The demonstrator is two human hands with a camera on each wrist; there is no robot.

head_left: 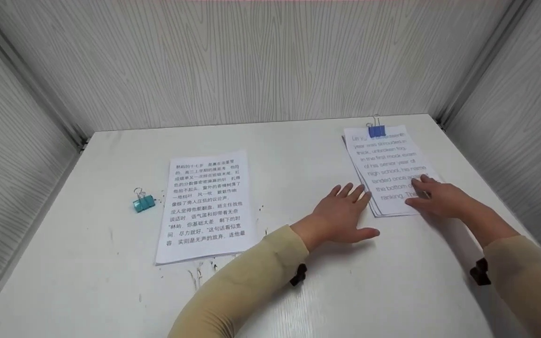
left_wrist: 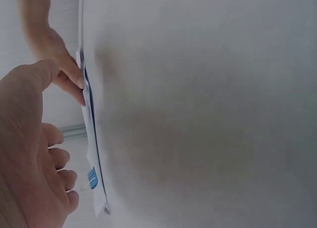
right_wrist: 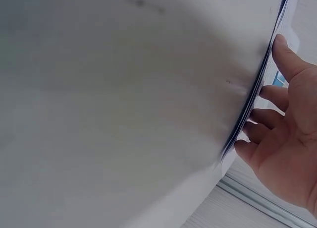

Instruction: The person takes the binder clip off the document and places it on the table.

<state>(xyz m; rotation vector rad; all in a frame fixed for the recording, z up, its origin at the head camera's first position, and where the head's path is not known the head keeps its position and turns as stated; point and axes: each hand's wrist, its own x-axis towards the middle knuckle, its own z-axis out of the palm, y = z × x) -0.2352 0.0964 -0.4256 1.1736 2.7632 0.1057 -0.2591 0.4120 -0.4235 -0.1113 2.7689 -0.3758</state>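
A stack of printed English sheets (head_left: 383,173) lies at the right of the table, its sheets slightly uneven at the left edge. A blue binder clip (head_left: 377,131) sits on its top edge with the wire handles up. My left hand (head_left: 341,213) is spread palm down, fingertips by the stack's lower left edge. My right hand (head_left: 444,197) lies at the lower right edge, thumb and fingertips touching the sheets. In the right wrist view its fingers (right_wrist: 267,118) are apart and loosely bent along the paper edge. Neither hand grips anything.
A second stack with Chinese print (head_left: 207,206) lies left of centre. Beside it on the left stands a teal binder clip (head_left: 144,203). Dark marks dot the white table (head_left: 308,155). Grey wood-grain panels (head_left: 251,61) rise at the back and both sides.
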